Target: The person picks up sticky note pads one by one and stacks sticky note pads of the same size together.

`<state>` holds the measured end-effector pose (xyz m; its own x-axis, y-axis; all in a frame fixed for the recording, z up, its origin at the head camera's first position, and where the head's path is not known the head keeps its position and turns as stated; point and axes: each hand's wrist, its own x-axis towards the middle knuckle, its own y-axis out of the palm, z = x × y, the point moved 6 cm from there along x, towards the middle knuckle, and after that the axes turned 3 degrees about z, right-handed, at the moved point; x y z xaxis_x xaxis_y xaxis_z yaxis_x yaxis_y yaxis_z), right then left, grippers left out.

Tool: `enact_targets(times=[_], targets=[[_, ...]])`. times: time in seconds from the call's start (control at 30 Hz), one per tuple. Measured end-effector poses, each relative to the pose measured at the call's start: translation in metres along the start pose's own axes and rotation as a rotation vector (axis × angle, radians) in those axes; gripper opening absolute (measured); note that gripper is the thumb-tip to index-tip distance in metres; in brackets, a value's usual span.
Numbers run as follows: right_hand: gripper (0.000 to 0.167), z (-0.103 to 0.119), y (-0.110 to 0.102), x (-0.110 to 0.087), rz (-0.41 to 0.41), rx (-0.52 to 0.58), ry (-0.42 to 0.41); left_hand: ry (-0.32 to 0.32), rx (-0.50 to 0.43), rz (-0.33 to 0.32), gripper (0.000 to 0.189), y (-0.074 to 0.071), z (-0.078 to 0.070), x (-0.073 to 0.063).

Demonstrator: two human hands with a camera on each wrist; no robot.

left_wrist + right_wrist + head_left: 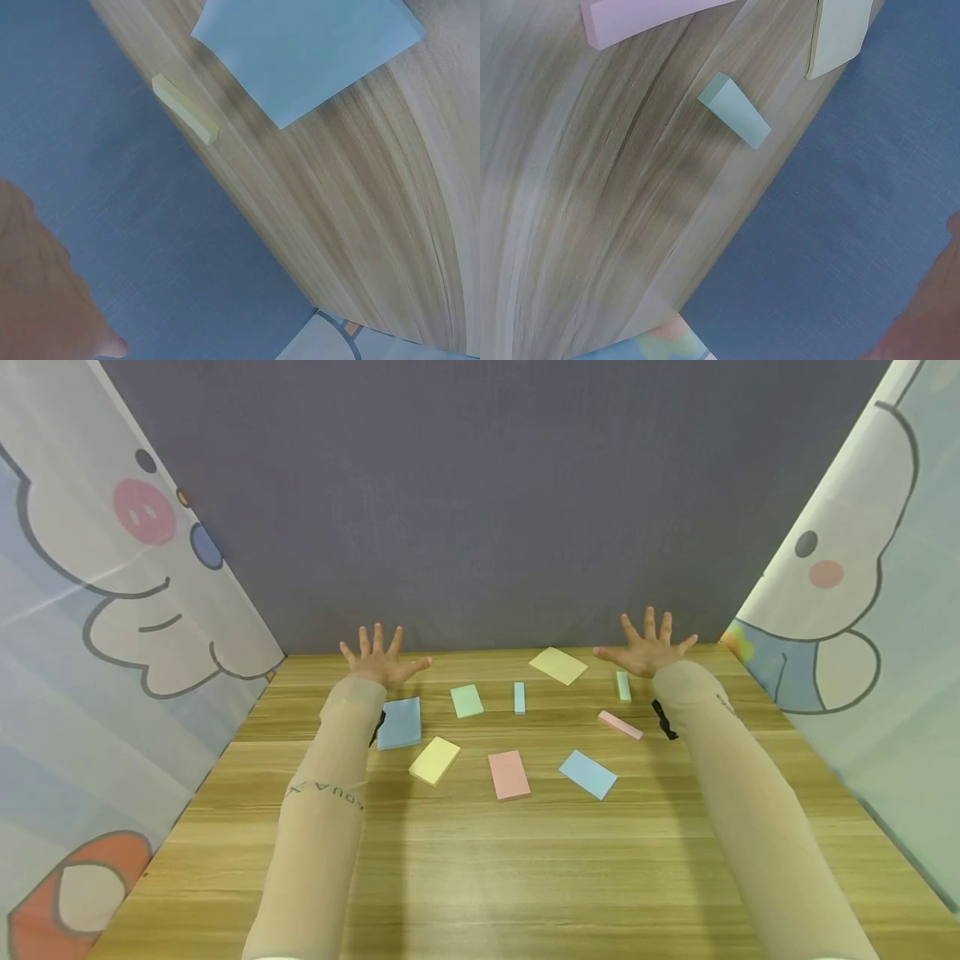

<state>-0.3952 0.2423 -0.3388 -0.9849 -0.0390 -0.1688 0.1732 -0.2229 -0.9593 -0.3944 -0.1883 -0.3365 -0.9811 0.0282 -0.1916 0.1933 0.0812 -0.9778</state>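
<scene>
The tabletop bears what look like paper pads. Over its far edge the left hand and right hand hang spread, fingers apart, holding nothing.

The blue square, on the near side of the left hand, is probably light and floppy; pinching opposite edges should keep its sheets together. The far yellow pad, left of the right hand, looks thin and bendable, best lifted by a corner. The near yellow pad, pink pad and light blue pad form the nearest row, likely firmer, to be held by their long sides. The green square lies between the blue square and the blue strip.

The pink strip and green strip, near the right hand, should slide easily: pinch their long sides.
</scene>
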Motion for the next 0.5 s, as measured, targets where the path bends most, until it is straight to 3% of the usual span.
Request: enact_targets(times=[0.5], targets=[[0.106,-0.0003,0.0003,-0.0007,0.0,-0.016,-0.005,-0.006,0.003,0.013,0.103,0.0055,0.0037,0.0045]])
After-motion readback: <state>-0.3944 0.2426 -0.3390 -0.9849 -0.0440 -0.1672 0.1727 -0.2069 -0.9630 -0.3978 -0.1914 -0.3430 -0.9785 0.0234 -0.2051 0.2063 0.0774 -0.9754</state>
